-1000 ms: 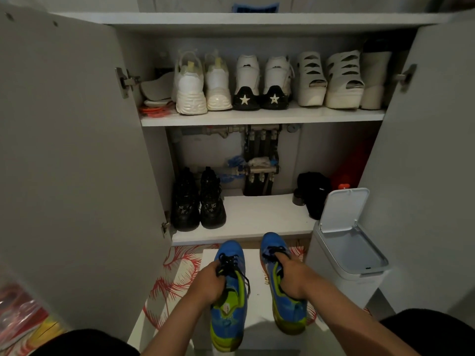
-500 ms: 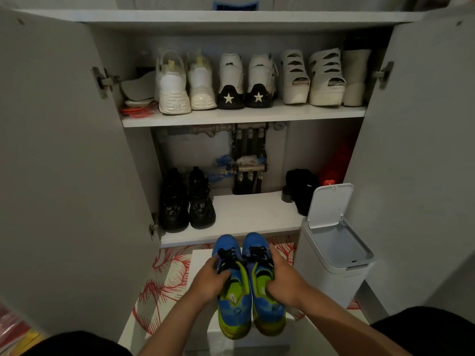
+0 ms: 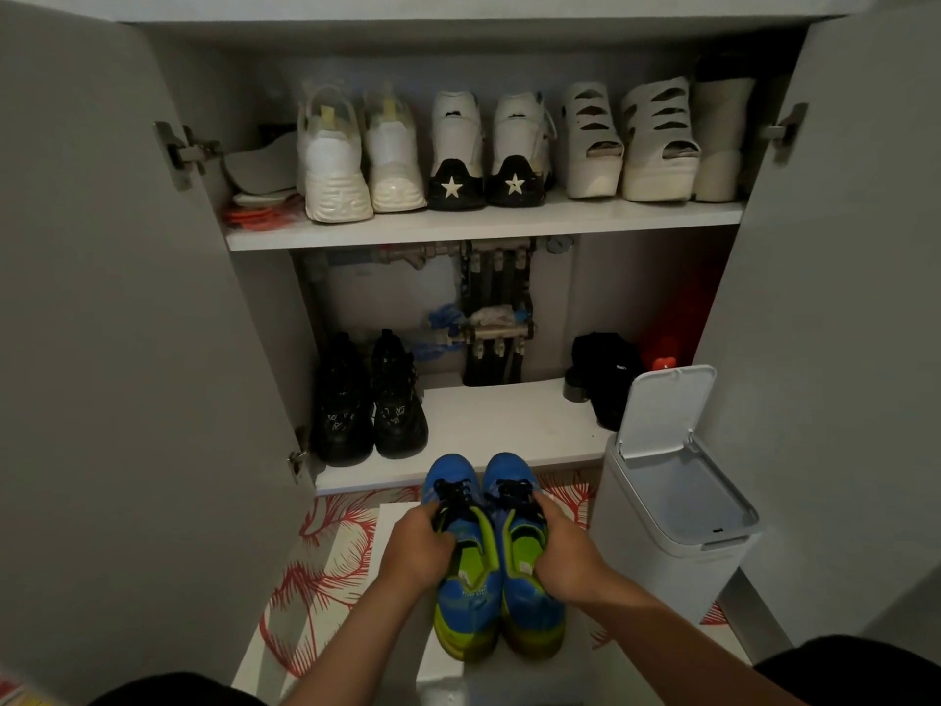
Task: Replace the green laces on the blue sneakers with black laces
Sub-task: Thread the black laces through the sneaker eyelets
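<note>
Fingers [image 3: 442,522] of my left hand [image 3: 415,550] are curled tight over the inner edge of the left blue mesh sneaker with lime-green lining [image 3: 466,603]. My right hand [image 3: 565,552] grips the matching right sneaker [image 3: 532,601] the same way, fingers hooked round its outer side.

I'm pressing the two together side by side so they travel as one pair, toes pointing far toward the open white shoe cabinet. They hang above the small white stool [image 3: 399,514] on the red-and-white leaf-print rug [image 3: 326,552].

Both already wear black laces [image 3: 455,494], and I can't spot any green ones, so I'd say the swap itself is done.

The bare stretch of the lower white shelf [image 3: 509,425] looks like the landing spot. It sits right of the chunky black boots [image 3: 369,405] and left of the white flip-lid bin [image 3: 677,507]. Gripping near the tongues should let me slide them in toes first.
</note>
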`<action>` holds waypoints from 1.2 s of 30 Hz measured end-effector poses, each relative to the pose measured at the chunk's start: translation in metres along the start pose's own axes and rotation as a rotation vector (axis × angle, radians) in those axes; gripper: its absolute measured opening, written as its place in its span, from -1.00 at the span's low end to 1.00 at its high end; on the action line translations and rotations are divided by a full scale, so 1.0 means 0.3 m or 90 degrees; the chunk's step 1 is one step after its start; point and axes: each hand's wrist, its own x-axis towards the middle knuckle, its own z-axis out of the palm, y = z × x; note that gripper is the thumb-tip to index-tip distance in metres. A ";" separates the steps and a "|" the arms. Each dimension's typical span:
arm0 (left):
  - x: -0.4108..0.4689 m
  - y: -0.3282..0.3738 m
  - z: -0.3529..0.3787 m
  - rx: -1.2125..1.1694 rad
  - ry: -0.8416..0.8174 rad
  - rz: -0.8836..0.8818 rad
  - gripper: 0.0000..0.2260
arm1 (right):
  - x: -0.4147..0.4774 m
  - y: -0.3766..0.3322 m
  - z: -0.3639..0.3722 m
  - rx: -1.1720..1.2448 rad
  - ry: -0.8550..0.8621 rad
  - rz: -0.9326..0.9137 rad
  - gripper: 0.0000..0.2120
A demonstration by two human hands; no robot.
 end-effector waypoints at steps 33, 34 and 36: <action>0.794 -0.024 0.091 -0.149 -0.043 -0.026 -0.38 | 0.802 -0.003 -0.123 0.161 0.069 0.006 -0.19; 0.777 -0.022 0.091 -0.164 -0.055 -0.013 -0.33 | 0.792 0.000 -0.123 0.146 0.064 0.000 -0.16; 0.736 -0.025 0.094 -0.099 -0.051 0.031 -0.20 | 0.765 0.018 -0.122 0.033 0.039 -0.033 -0.03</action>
